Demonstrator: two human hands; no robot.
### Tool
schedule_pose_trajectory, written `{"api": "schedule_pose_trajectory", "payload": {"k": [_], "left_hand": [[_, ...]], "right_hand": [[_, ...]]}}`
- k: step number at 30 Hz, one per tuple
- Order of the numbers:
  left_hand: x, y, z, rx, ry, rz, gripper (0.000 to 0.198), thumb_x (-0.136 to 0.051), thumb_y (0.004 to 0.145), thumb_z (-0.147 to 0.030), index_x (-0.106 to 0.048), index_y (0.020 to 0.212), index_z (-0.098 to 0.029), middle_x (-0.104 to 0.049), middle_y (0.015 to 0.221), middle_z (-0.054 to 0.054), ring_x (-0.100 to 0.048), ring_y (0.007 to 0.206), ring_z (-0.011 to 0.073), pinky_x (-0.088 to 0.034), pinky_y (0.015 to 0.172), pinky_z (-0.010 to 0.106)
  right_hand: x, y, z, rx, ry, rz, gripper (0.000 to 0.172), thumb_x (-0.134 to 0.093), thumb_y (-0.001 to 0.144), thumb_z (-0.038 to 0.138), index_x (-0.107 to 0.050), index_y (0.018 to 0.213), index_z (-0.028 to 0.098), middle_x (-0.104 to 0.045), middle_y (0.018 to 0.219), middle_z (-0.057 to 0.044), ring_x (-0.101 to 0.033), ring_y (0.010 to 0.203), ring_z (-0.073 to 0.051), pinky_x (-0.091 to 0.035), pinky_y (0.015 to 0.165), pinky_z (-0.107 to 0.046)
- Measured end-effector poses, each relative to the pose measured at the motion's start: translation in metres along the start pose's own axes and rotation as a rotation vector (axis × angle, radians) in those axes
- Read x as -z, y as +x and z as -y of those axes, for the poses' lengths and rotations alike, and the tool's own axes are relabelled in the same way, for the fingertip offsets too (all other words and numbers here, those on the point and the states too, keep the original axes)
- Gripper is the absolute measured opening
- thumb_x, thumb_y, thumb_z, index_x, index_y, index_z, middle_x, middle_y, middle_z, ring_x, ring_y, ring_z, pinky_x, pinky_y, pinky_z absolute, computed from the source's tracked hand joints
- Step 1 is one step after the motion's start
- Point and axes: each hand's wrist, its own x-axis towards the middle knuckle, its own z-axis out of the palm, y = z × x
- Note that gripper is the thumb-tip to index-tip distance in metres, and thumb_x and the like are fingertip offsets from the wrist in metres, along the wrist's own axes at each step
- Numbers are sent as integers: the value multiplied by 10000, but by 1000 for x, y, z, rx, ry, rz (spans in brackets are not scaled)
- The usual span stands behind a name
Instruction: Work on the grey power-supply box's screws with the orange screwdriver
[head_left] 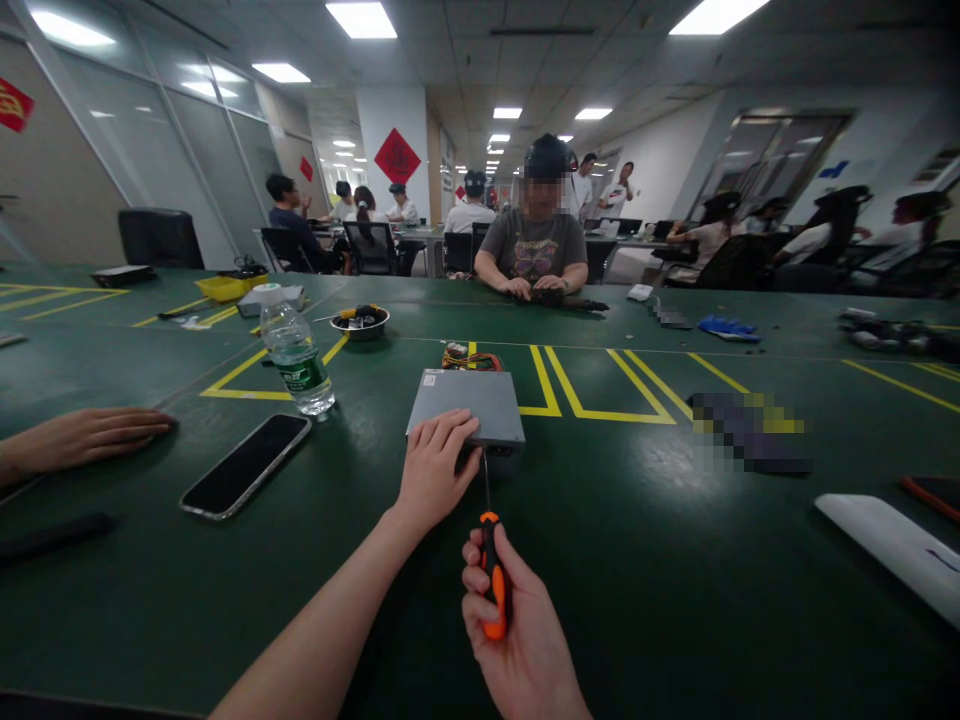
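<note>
A grey metal computer power supply lies on the green table, with a bundle of coloured cables at its far side. My left hand rests on its top near the front left, fingers stretched out and flat. My right hand is wrapped round the orange and black handle of a screwdriver. The screwdriver's thin shaft points away from me, its tip at the near face of the power supply. I cannot make out the tip or any screw there.
Left of the power supply stand a water bottle and a phone. Another person's hand lies at the far left. Behind are a metal bowl of tools and a yellow tray. Across the table sits a person.
</note>
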Motion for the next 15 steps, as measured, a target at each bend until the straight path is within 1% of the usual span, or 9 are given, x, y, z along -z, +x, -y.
{"api": "schedule_pose_trajectory", "payload": {"k": [2, 4, 9, 12, 15], "left_hand": [[0, 0, 0, 3, -4, 2, 291, -502, 831, -244, -515, 1122, -239, -565, 1201, 43, -472, 1137, 212, -328, 938, 389], [-1, 0, 0, 4, -5, 3, 290, -499, 833, -244, -515, 1122, -240, -564, 1203, 44, -471, 1139, 212, -330, 937, 390], [0, 0, 0, -4, 7, 3, 293, -507, 826, -247, -521, 1119, -238, -566, 1201, 40, -472, 1139, 206, -338, 934, 378], [1, 0, 0, -4, 8, 5, 294, -504, 828, -253, -519, 1121, -235, -565, 1202, 39, -469, 1141, 204, -340, 932, 372], [0, -1, 1, 1, 9, 0, 299, -512, 822, -248, -520, 1120, -237, -565, 1202, 40, -474, 1136, 203, -339, 937, 376]], "right_hand": [[-2, -2, 0, -19, -22, 1, 262, -450, 903, 270, -594, 849, 59, -541, 658, -47, -439, 452, -40, -294, 346, -105], [-4, -3, 0, -14, -44, 16, 270, -430, 911, 270, -597, 863, 62, -535, 645, -42, -422, 435, -37, -279, 335, -106], [-2, -2, 0, 32, -24, -9, 208, -465, 896, 242, -574, 799, 94, -534, 666, -31, -368, 408, -18, -222, 309, -95], [-1, -2, 2, -8, 23, -13, 226, -446, 906, 252, -562, 794, 93, -522, 656, -22, -351, 397, -9, -235, 314, -87], [-1, -1, 2, -26, 35, -4, 245, -424, 914, 261, -563, 814, 86, -528, 657, -31, -363, 401, -13, -257, 321, -90]]}}
